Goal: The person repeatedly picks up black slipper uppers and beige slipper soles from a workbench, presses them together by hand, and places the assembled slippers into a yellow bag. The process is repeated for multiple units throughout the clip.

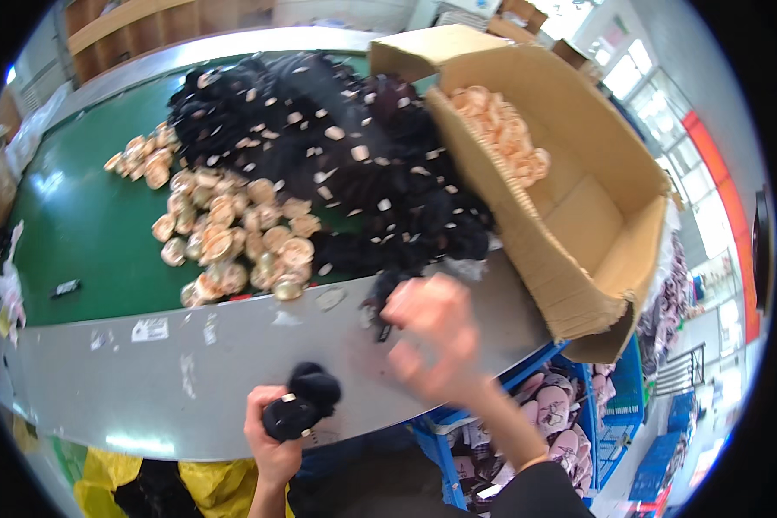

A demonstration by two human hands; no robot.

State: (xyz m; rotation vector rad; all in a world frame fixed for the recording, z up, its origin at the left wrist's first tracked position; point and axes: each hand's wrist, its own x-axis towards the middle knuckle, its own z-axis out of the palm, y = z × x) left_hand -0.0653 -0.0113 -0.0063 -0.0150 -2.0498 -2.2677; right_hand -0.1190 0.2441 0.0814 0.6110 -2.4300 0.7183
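In the head view, the left hand (pixel 272 432) is rising from the lower edge and clenching around a small black fuzzy piece (pixel 302 404), which is sitting over the grey metal rim (pixel 190 380) of the table; a small pale tag seems to be showing on the piece, though it is too small to read clearly. The right hand (pixel 432 341) is reaching up over the same rim toward the near edge of the heap of black fuzzy pieces (pixel 337 147), and it is so blurred that I cannot tell whether its fingers are open, closed or pinching anything; a dark scrap just beside its fingers may or may not be in its grip. The heap is lying on the green table surface (pixel 78 224), dotted with pale tags. Just beside it on the left, a cluster of tan round pieces (pixel 233 233) is spreading across the green, their exact kind hard to make out. A tilted cardboard box (pixel 578 207) is leaning over the table's right end, holding pinkish round pieces (pixel 501 129) partly hidden behind its wall. Below it, blue crates (pixel 578 414) with pink slippers are being cut off by the right forearm. Yellow plastic (pixel 207 483) is showing at the bottom edge.
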